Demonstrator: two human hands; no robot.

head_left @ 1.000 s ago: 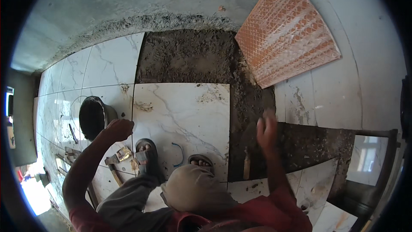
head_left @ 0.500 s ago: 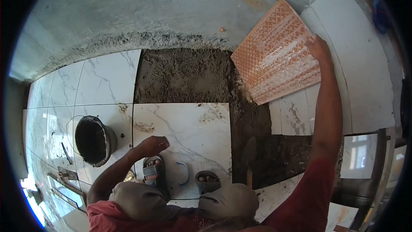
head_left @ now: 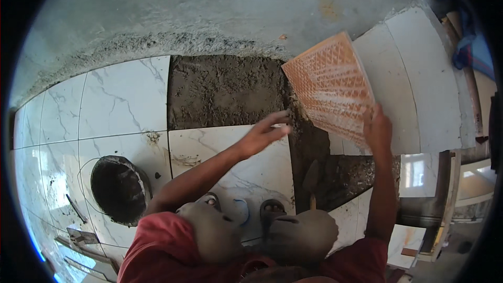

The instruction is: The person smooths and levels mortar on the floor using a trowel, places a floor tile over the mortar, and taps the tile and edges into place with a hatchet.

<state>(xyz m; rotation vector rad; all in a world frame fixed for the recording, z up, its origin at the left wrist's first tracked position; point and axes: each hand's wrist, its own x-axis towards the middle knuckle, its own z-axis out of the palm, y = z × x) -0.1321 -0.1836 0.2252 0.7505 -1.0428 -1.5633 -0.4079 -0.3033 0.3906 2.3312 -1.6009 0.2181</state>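
Well, starting at the left of the mortar bed (head_left: 225,94), a dark bucket (head_left: 118,191) stands with its mouth tipped into view, the inside too dark to make out. The left hand (head_left: 263,136) reaches in from the bucket's side and hangs over the bed's near edge, fingers loosely spread and pointing right, holding nothing; whether a fingertip brushes anything below cannot be told. At the bed's near right part lies a trowel (head_left: 310,178), blade away from the person, its handle partly covered by the right knee (head_left: 309,230). The tile (head_left: 335,89) is at the bed's right edge, tilted up, its orange ribbed back toward the person and its left corner pointing at the bed. Its longer line seems to slant from far left to near right, though tilt and lens bend make that uncertain; its front is hidden. The right hand (head_left: 378,128), forearm nearly straight up, holds the tile's near right edge, fingers over the back, thumb unclear. Farthest right of the bed, a blue cloth (head_left: 474,55) fades into the dark rim.
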